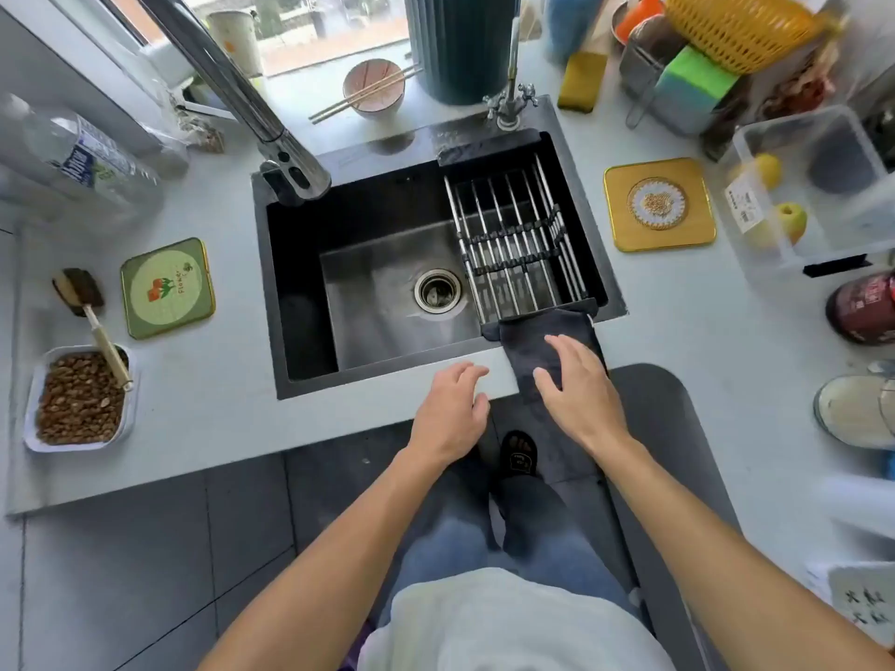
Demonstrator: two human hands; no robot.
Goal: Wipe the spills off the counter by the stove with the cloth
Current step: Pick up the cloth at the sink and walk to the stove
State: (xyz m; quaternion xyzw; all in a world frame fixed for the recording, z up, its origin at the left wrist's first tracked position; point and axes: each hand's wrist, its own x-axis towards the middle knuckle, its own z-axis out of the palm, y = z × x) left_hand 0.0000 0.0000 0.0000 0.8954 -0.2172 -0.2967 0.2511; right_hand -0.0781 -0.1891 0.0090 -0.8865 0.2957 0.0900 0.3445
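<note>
1. Counter point(218, 409) – pale, smooth, wraps the black sink point(300, 263) on three sides. The front strip between sink rim and counter edge is narrow. The widest bare stretch lies at 8 o'clock of the sink, between the green coaster point(167, 288) and the front edge.
2. Cloth point(547, 360) – dark grey, soft nap, folded long. It hangs over the front counter edge at 5 o'clock of the sink, its top end tucked by the foot of the wire rack point(513, 239).
3. Right hand point(578, 385) lies over the cloth, fingers spread and fairly straight; whether the palm presses down cannot be told. Nothing is pinched.
4. Left hand point(450, 409) is at 9 o'clock of the right hand, over the bare front strip beside the cloth, fingers loosely apart, holding nothing.
5. Containers: white tray point(34, 418) at 8 o'clock holds brown pellets, with a brush point(92, 317) leaning in it; clear plastic box point(823, 138) at 2 o'clock holds a yellow-green apple point(794, 220) and another yellow fruit; pink bowl point(373, 89) at 12 o'clock carries chopsticks point(363, 96) across its rim.
6. Sink basin is brushed metal with a round drain point(437, 290); the rack is made of parallel steel rods. A square gold-rimmed coaster point(658, 205) sits at 3 o'clock of the sink.
</note>
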